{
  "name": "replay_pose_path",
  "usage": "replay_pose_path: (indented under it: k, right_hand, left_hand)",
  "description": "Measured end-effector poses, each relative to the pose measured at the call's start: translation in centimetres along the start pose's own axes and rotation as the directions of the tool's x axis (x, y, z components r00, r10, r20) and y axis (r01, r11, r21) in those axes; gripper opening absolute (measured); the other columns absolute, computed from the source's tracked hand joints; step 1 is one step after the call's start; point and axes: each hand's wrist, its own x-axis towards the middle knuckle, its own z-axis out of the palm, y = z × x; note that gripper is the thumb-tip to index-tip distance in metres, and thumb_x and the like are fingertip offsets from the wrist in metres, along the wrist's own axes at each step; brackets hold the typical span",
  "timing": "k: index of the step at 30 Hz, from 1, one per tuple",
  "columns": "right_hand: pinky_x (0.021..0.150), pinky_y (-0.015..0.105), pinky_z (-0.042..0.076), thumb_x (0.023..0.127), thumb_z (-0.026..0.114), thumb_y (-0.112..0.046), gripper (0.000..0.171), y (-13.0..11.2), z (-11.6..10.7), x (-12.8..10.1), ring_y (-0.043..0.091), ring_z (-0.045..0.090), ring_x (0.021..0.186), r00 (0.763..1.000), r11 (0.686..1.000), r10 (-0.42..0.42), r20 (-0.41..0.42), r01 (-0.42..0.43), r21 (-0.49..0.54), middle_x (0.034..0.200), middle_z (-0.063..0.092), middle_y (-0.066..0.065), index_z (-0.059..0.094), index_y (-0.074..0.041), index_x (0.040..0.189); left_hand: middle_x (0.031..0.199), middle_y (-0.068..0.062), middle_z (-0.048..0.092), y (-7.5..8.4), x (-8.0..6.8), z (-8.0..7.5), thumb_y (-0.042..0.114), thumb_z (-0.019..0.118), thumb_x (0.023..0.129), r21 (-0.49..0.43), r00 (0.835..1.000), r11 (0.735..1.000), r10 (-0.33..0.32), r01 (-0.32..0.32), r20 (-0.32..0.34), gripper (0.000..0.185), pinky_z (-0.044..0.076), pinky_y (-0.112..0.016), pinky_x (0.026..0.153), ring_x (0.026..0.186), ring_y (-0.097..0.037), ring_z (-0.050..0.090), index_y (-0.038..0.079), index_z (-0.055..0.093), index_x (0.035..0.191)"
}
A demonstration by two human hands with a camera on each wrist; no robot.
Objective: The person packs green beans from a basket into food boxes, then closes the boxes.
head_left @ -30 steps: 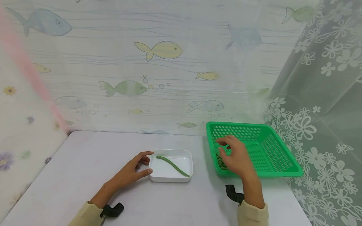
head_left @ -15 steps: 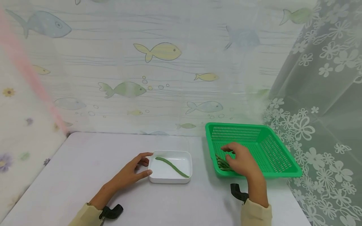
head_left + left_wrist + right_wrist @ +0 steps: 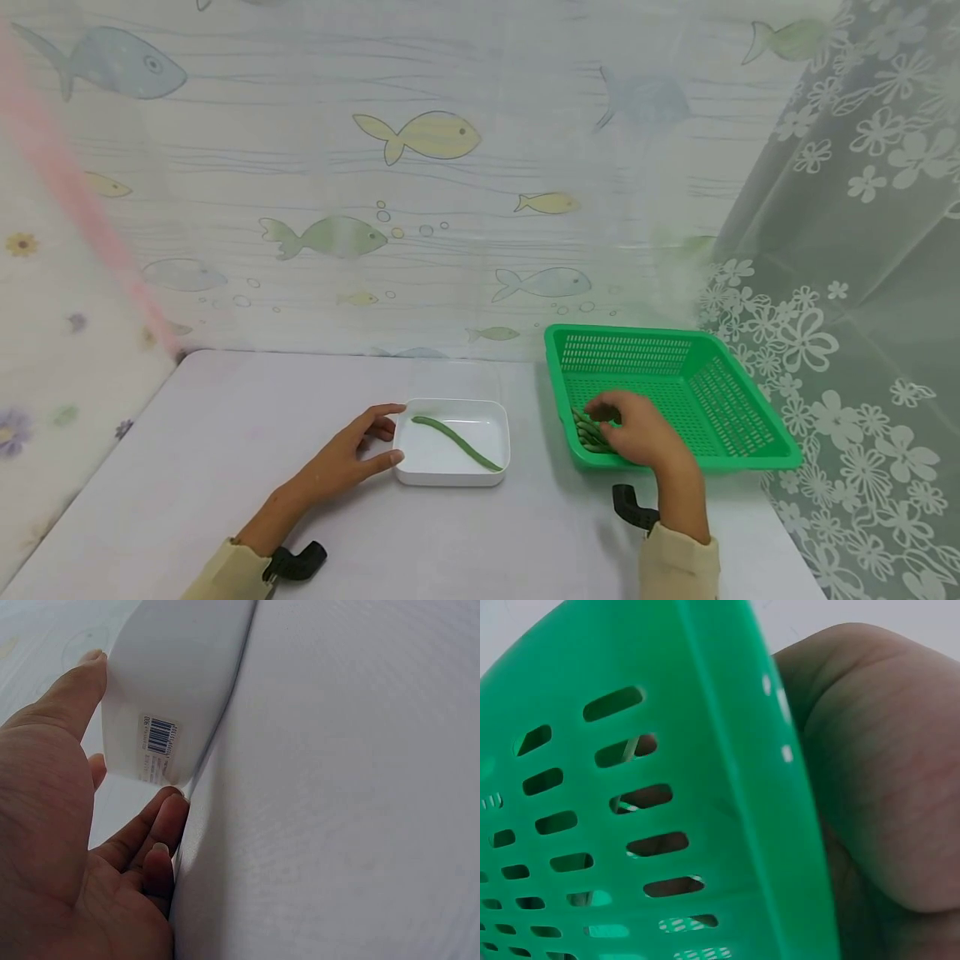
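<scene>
A white rectangular dish [image 3: 450,479] stands on the table with one long green bean [image 3: 457,442] lying diagonally in it. At its left end my left hand [image 3: 348,450] touches the dish, thumb by the near corner and index finger at the far one, the other fingers loosely bent. To the right is a green perforated basket [image 3: 742,400], with several green beans [image 3: 588,433] heaped in its near left corner. My right hand [image 3: 637,429] reaches over the basket's near rim, fingers bent down at the beans, a gap showing between thumb and index finger. The basket wall [image 3: 705,750] mostly hides those fingers in the right wrist view.
A white cloth covers the table [image 3: 337,542]. Behind it hangs a curtain [image 3: 450,208] printed with fish, and at the right a grey sheer curtain [image 3: 862,333] with white flowers. Black wrist mounts [image 3: 296,562] stick out from both sleeves.
My right hand has moved lower into the basket and slightly right, its fingers drawing down and closer together at the beans. The left hand and the dish keep their places.
</scene>
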Motion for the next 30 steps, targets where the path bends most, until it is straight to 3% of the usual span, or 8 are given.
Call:
replay_pose_path:
  k: [7, 30]
  right_hand:
    - [0.098, 0.056, 0.054, 0.098, 0.061, 0.004, 0.025, 0.16, 0.1, 0.1, 0.036, 0.069, 0.115, 0.999, 0.999, 0.032, 0.042, -0.031, -0.029, 0.117, 0.074, 0.012, 0.075, -0.002, 0.118]
    - [0.09, 0.05, 0.056, 0.101, 0.062, 0.005, 0.017, 0.36, -0.34, -0.13, 0.026, 0.068, 0.102, 0.999, 1.0, 0.031, 0.036, -0.031, 0.003, 0.106, 0.072, 0.006, 0.072, -0.006, 0.109]
  left_hand:
    - [0.134, 0.001, 0.061, 0.21, -0.02, -0.05, 0.044, 0.076, 0.099, 0.014, 1.0, 1.0, -0.001, 0.001, -0.002, 0.067, 0.046, -0.044, 0.105, 0.124, -0.018, 0.062, 0.036, 0.043, 0.158]
    - [0.133, 0.0, 0.061, 0.33, -0.14, -0.04, 0.042, 0.077, 0.099, 0.007, 1.0, 1.0, -0.004, 0.004, -0.005, 0.068, 0.046, -0.04, 0.103, 0.123, -0.018, 0.062, 0.034, 0.044, 0.158]
